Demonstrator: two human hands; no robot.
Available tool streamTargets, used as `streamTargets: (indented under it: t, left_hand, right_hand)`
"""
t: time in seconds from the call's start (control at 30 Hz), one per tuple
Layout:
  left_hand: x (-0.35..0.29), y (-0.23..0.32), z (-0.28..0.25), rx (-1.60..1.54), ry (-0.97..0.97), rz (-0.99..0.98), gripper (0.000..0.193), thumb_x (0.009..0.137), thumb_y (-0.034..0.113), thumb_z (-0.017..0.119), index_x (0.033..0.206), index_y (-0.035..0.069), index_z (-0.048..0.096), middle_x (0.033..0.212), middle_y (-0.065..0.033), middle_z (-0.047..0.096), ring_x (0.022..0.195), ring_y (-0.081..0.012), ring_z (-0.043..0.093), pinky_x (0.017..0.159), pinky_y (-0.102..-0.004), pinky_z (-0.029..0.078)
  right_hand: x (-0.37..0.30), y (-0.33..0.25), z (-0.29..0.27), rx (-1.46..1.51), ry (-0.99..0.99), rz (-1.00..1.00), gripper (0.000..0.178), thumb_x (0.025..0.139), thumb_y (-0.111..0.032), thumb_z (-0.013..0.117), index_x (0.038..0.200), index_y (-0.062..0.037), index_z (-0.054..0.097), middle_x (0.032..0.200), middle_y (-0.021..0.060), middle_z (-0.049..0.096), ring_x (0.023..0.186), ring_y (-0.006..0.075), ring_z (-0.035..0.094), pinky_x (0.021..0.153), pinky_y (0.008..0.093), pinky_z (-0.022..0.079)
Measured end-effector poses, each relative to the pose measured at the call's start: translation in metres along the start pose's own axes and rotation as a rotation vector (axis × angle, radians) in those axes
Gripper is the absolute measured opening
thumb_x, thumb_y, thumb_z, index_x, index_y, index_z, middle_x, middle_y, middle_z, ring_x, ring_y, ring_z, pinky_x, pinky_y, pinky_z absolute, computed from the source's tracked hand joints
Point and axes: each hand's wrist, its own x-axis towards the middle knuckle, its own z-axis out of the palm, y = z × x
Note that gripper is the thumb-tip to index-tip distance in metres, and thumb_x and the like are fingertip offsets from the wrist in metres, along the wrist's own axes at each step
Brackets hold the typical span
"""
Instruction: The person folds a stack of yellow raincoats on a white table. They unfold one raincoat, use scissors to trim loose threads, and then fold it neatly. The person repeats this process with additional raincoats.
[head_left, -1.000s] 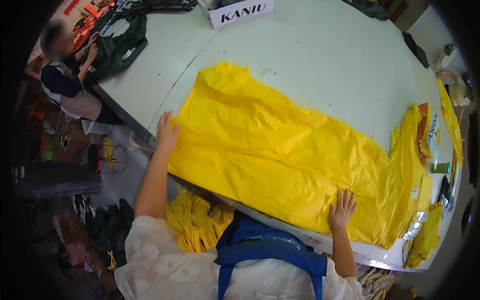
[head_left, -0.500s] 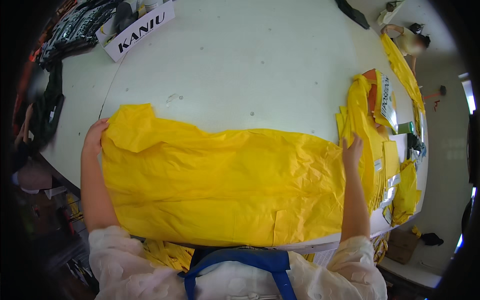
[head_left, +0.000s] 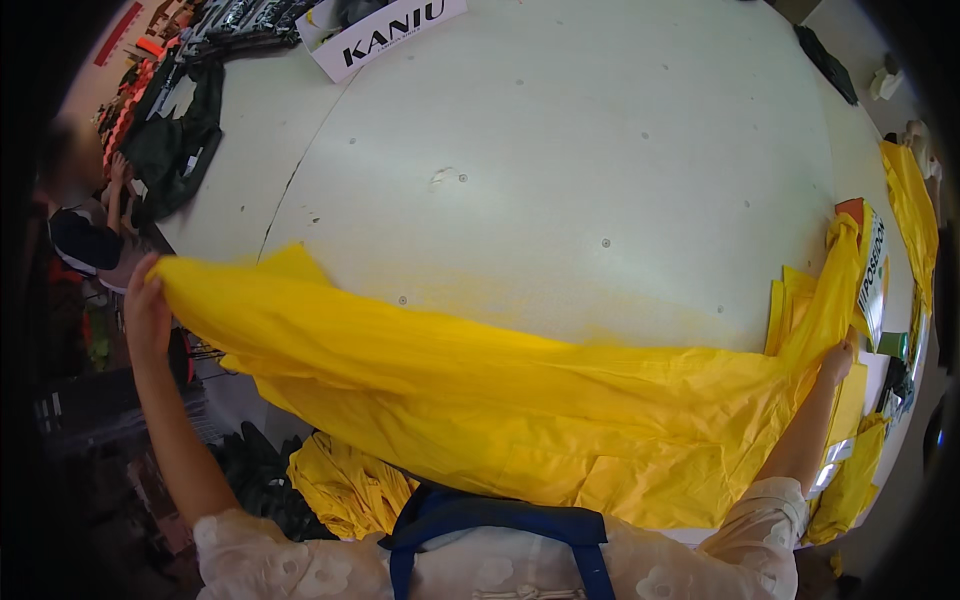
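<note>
A large yellow garment of thin, shiny cloth stretches across the near part of the table, with a pocket-like flap at its lower right. My left hand is closed on its left end, which is raised and sticks out past the table's edge. Cloth along the upper edge is smeared by motion. At the far right, my right hand is closed on yellow cloth at the garment's right end, close to a yellow pile; its fingers are partly hidden.
The white table curves round in front. A white box stands at the back, near dark bagged packages. A co-worker handles a dark garment at left. Yellow folded pieces and a green roll lie at right.
My left hand has lifted the garment's left end and drawn it out to the left. My right hand has shifted right, and the cloth is now pulled long and gathered. The view has turned.
</note>
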Motion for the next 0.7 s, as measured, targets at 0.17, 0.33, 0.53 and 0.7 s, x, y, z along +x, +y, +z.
streamTargets:
  t: [0.17, 0.33, 0.53, 0.7]
  left_hand:
    - [0.116, -0.082, 0.066, 1.051, 0.098, 0.153, 0.061, 0.091, 0.012, 0.056, 0.145, 0.006, 0.029, 0.142, -0.0221, 0.039, 0.135, -0.0287, 0.036, 0.109, -0.0384, 0.033]
    - [0.093, -0.155, 0.284, 1.07, -0.136, 0.509, 0.074, 0.085, 0.024, 0.066, 0.147, 0.012, 0.026, 0.15, -0.0244, 0.023, 0.139, -0.0415, 0.022, 0.113, -0.0458, 0.022]
    - [-0.104, -0.162, 0.498, 0.92, -1.06, 0.624, 0.066, 0.084, 0.033, 0.063, 0.143, 0.017, 0.038, 0.15, -0.0176, 0.028, 0.14, -0.035, 0.024, 0.113, -0.0529, 0.017]
    - [-0.164, -0.18, 0.645, 0.513, -1.244, 0.834, 0.063, 0.086, 0.034, 0.061, 0.142, 0.017, 0.038, 0.148, -0.0148, 0.032, 0.137, -0.0326, 0.029, 0.112, -0.0469, 0.023]
  right_hand:
    - [-0.003, -0.016, 0.009, -0.012, -0.08, -0.114, 0.034, 0.09, -0.03, 0.049, 0.105, -0.0056, 0.066, 0.098, 0.017, 0.068, 0.089, 0.0358, 0.064, 0.077, 0.0427, 0.05]
    - [-0.022, -0.031, -0.003, 0.094, -0.229, -0.171, 0.044, 0.088, -0.037, 0.056, 0.107, 0.0016, 0.062, 0.096, 0.021, 0.067, 0.091, 0.0341, 0.063, 0.082, 0.0409, 0.048]
    - [-0.042, -0.134, -0.007, 0.241, -0.1, -0.205, 0.068, 0.083, -0.042, 0.067, 0.127, 0.0061, 0.048, 0.128, 0.0249, 0.053, 0.119, 0.0374, 0.051, 0.099, 0.0386, 0.04]
    - [-0.027, -0.128, -0.019, 0.59, -0.423, -0.014, 0.06, 0.088, -0.032, 0.063, 0.132, 0.0038, 0.044, 0.124, 0.0187, 0.057, 0.114, 0.0309, 0.055, 0.096, 0.0362, 0.044]
